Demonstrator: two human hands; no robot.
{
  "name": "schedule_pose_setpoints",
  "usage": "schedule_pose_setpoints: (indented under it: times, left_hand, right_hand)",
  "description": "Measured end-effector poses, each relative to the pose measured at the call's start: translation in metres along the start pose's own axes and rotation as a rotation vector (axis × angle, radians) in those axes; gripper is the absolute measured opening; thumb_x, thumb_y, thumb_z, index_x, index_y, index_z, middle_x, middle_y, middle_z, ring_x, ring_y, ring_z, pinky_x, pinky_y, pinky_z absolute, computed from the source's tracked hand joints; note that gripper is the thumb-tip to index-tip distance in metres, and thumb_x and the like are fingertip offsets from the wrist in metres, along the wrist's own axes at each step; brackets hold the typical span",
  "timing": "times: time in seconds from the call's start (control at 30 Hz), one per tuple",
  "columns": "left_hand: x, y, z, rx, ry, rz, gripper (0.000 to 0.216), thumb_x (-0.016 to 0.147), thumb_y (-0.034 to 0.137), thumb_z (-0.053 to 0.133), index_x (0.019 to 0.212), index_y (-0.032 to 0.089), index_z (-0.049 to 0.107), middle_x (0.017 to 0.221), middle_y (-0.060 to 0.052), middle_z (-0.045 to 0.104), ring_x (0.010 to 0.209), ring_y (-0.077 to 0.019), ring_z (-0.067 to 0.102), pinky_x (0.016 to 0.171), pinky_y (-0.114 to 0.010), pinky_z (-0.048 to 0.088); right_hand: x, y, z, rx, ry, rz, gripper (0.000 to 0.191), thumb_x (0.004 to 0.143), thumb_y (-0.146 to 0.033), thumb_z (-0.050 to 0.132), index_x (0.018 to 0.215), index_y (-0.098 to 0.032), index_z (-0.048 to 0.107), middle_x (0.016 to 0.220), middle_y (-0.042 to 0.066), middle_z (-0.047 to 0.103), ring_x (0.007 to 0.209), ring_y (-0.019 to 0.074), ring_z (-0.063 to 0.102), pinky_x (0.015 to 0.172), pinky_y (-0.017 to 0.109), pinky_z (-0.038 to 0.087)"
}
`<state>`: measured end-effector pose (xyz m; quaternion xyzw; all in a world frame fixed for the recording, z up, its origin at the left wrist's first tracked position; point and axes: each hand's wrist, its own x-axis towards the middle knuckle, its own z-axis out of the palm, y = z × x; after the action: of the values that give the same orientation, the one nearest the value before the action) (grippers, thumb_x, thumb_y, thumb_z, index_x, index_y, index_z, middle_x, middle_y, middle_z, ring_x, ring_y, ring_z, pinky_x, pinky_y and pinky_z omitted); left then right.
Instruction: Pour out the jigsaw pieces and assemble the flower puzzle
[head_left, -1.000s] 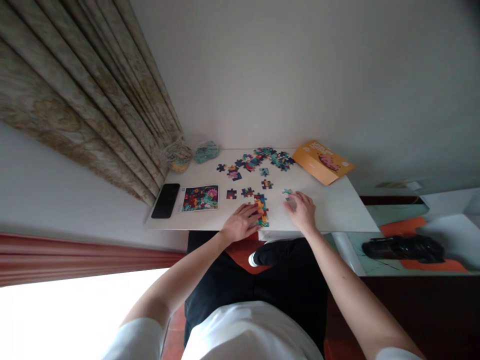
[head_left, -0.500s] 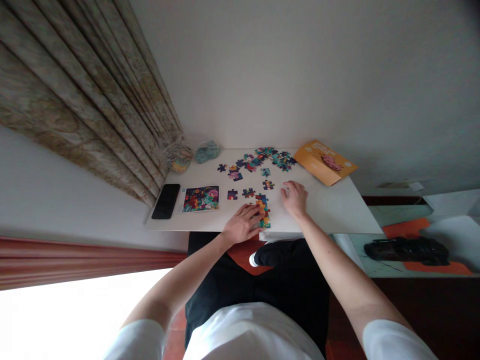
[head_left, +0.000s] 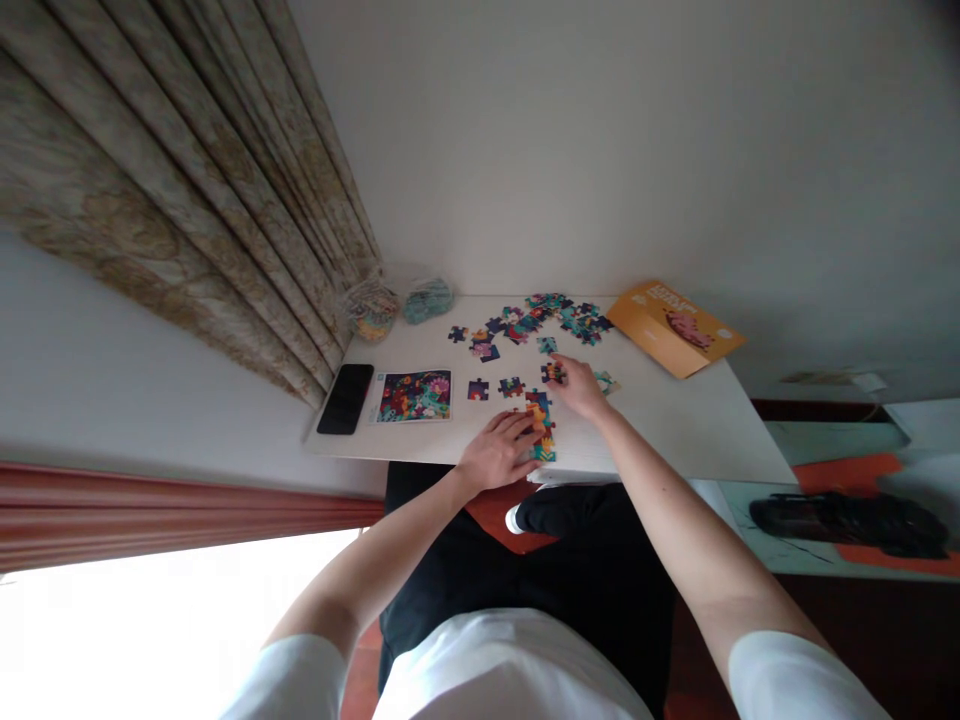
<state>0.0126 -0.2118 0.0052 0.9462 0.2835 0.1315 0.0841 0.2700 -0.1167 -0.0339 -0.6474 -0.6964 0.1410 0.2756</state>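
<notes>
On the white tabletop [head_left: 675,420], near its front edge, the left hand [head_left: 499,450] lies palm down with its fingers loosely spread, the fingertips resting on the near side of a joined strip of colourful jigsaw pieces [head_left: 543,425]; it grips nothing and only presses on the strip. The right hand [head_left: 581,385] reaches in just behind that strip, its fingers curled and pointing left, and their tips meet a small dark multicoloured jigsaw piece [head_left: 553,372]; whether the fingers have pinched the piece or merely touch it cannot be told. A single teal jigsaw piece [head_left: 606,381] lies just beside this hand on its right. Two more loose dark pieces [head_left: 495,388] sit left of the fingertips, and a scattered heap of bright jigsaw pieces [head_left: 555,315] lies farther back, by the wall. An orange cardboard box [head_left: 675,325] rests at the back right corner, well apart from both hands; it bears white lettering and a pink picture, but the writing is too small to read. Left of the left hand lies a rectangular flower-patterned picture card [head_left: 415,395], with a black smartphone [head_left: 346,398] just beside it. Two clear plastic bags [head_left: 397,300] of pieces sit at the back left, touching the patterned curtain [head_left: 187,180].
</notes>
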Motion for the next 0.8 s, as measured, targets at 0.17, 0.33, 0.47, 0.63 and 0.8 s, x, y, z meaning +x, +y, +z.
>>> schedule_pose_setpoints:
  times: [0.17,0.33,0.47,0.63,0.8]
  left_hand:
    - [0.000,-0.002,0.000,-0.027,-0.008,0.000,0.052,0.103,0.050,0.055,0.145,0.020,0.060,0.153,-0.013,0.057,0.146,-0.0270,0.048,0.126,-0.046,0.033]
    - [0.000,-0.002,0.000,-0.034,0.004,0.004,0.051,0.104,0.050,0.054,0.144,0.020,0.060,0.152,-0.013,0.057,0.146,-0.0265,0.049,0.126,-0.045,0.033]
    - [0.000,-0.001,0.000,-0.041,0.004,0.001,0.051,0.104,0.050,0.053,0.145,0.021,0.060,0.152,-0.013,0.058,0.146,-0.0272,0.048,0.126,-0.048,0.034]
    - [0.000,-0.001,0.000,-0.047,-0.004,0.000,0.051,0.104,0.049,0.053,0.146,0.021,0.059,0.152,-0.013,0.058,0.147,-0.0270,0.047,0.126,-0.048,0.033]
    - [0.000,0.000,0.000,-0.054,-0.017,-0.012,0.050,0.104,0.050,0.053,0.145,0.022,0.059,0.154,-0.013,0.055,0.148,-0.0261,0.045,0.128,-0.047,0.031]
  right_hand:
    - [0.004,0.003,-0.005,-0.031,-0.066,0.119,0.063,0.076,-0.018,0.077,0.137,-0.018,0.063,0.114,0.012,0.074,0.103,0.0267,0.069,0.101,0.042,0.051]
    - [-0.003,0.006,-0.004,0.046,0.025,0.157,0.050,0.071,-0.018,0.079,0.120,-0.019,0.070,0.111,0.011,0.072,0.101,0.0260,0.068,0.098,0.042,0.053]
    - [-0.015,0.012,-0.006,0.257,0.120,0.158,0.033,0.076,-0.025,0.074,0.109,-0.021,0.073,0.106,0.009,0.074,0.095,0.0252,0.069,0.095,0.044,0.056]
    - [-0.036,0.020,-0.017,0.673,0.002,0.191,0.044,0.082,-0.047,0.076,0.115,-0.020,0.071,0.093,0.008,0.077,0.077,0.0230,0.073,0.080,0.042,0.061]
    - [-0.045,0.021,-0.027,0.715,-0.131,0.226,0.043,0.071,-0.046,0.087,0.101,-0.019,0.074,0.091,0.009,0.079,0.078,0.0242,0.076,0.079,0.042,0.064]
